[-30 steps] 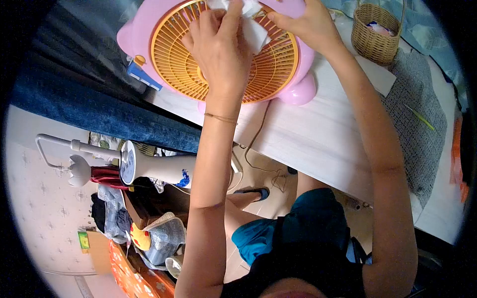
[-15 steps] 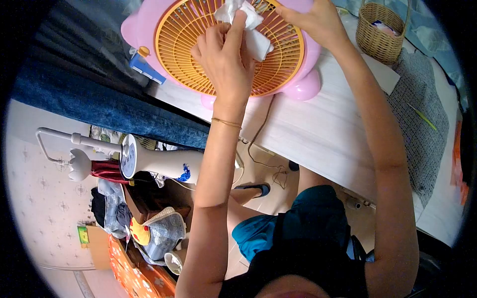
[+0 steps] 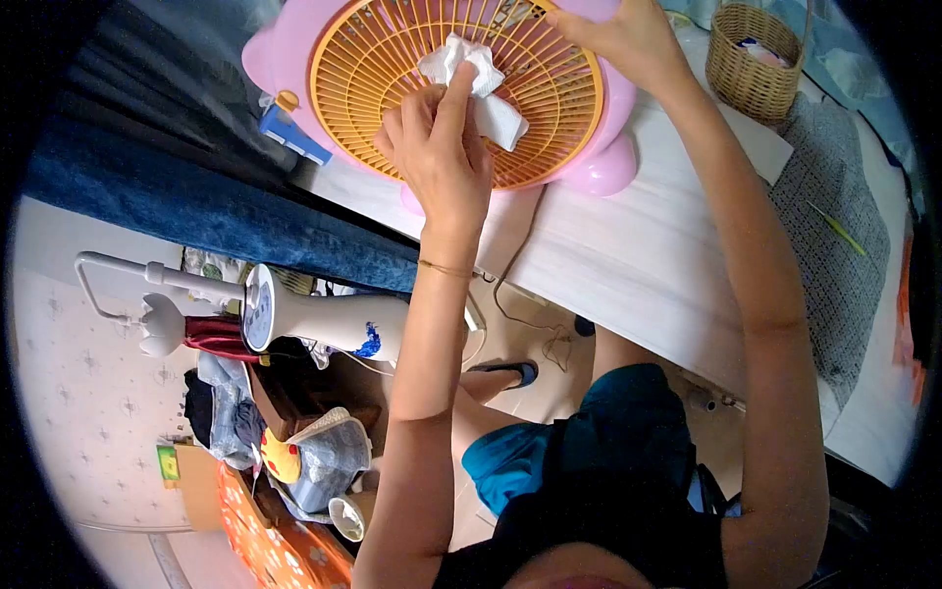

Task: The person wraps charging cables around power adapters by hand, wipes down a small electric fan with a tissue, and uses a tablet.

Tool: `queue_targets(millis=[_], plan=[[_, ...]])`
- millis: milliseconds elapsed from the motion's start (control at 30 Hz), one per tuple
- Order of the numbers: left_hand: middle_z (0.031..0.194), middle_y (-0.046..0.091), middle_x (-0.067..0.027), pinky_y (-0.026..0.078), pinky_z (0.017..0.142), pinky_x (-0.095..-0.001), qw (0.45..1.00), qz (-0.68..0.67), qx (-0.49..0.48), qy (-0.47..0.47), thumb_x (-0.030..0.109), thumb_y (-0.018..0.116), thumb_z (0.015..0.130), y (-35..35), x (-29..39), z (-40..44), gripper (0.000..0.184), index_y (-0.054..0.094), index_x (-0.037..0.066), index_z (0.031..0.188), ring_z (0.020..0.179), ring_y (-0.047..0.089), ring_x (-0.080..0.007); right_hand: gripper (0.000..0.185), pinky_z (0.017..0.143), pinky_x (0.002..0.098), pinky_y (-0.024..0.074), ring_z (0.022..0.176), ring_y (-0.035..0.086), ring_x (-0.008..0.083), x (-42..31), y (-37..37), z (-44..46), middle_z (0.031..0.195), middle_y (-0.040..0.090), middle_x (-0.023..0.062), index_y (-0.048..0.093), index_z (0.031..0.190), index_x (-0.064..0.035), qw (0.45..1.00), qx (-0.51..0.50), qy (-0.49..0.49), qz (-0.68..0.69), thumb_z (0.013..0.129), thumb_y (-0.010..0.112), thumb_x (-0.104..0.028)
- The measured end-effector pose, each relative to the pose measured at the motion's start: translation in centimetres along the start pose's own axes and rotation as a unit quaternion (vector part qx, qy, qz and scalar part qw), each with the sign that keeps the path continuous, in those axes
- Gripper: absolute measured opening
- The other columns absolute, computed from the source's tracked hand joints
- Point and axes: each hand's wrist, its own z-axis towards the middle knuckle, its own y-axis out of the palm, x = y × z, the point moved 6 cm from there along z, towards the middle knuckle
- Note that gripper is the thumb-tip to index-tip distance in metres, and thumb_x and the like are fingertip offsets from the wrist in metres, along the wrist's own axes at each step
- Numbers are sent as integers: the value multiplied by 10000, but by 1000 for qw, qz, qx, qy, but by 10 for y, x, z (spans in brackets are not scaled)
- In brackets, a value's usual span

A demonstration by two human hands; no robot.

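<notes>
A pink fan [image 3: 601,169] with an orange-yellow round grille [image 3: 358,108] stands on the white table, cut off by the top of the view. My left hand [image 3: 437,147] is closed on a crumpled white tissue [image 3: 500,123], its fingers pressing it against the grille near the middle. Part of the tissue sticks up above the fingertips and part hangs out to the right. At the fan's upper right edge, my right hand [image 3: 628,44] grips the pink frame, thumb toward the grille and other fingers mostly hidden.
A wicker basket [image 3: 751,69] stands right of the fan, by a grey mat [image 3: 834,226] with a green pen-like stick [image 3: 839,231]. A blue-and-white box [image 3: 292,133] lies left. A cord [image 3: 515,260] hangs to the floor. A tall white appliance [image 3: 329,319] stands lower left.
My left hand has slid down the grille toward me with the tissue. My right hand stays on the fan's frame.
</notes>
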Motion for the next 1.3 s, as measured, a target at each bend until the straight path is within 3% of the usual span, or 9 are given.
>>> queue_targets(millis=[200,333,433,533,733,833,867,1300], plan=[[813,501,-51,307,720,-332,999,-20,-36,22,11,564,691,7,9,-11,313,622,139,971,767,429,-228,520,736,357,455,857,574,280,1,0,2,917,570,197,478,977,21,998,25,-38,-50,625,716,-279],[815,505,-39,306,708,-326,999,6,-41,26,20,572,703,10,10,-19,273,628,142,941,774,438,-214,551,725,363,456,860,573,292,-6,-1,-2,916,567,214,471,978,34,1000,8,1,3,614,723,-295],[815,506,-42,306,708,-330,998,3,-53,26,10,568,700,9,12,-17,294,627,143,956,780,443,-210,559,720,363,457,856,574,299,-5,0,-3,906,568,220,467,975,37,1000,0,-4,1,611,725,-300],[839,507,-32,292,706,-340,998,-37,-41,35,-24,564,628,3,15,-9,390,606,129,984,774,436,-205,553,712,364,456,843,575,302,-2,0,-1,884,570,217,466,958,34,1000,16,-6,-24,604,727,-301],[834,504,-33,300,694,-347,991,20,66,117,-10,568,619,10,30,49,434,579,123,1032,774,448,-215,517,694,369,454,824,575,307,-2,2,-2,857,567,219,465,925,27,999,21,-31,-16,598,715,-285],[866,525,-52,317,722,-354,994,34,15,100,33,595,636,17,26,54,450,585,176,1063,819,468,-232,495,690,369,454,821,577,307,-2,1,-1,853,567,221,465,919,25,999,18,-36,-16,604,702,-273],[859,511,-23,299,709,-350,991,35,37,122,-1,591,594,17,24,51,473,573,135,1046,789,452,-216,488,690,368,454,818,577,308,-3,1,0,850,567,220,465,917,24,999,19,-36,-14,606,699,-271],[863,511,-8,291,710,-341,995,48,9,88,-6,582,631,6,6,23,469,578,173,1065,787,452,-203,534,728,355,454,858,563,292,-4,1,-1,913,557,212,456,971,30,1000,-1,15,-27,615,712,-273]])
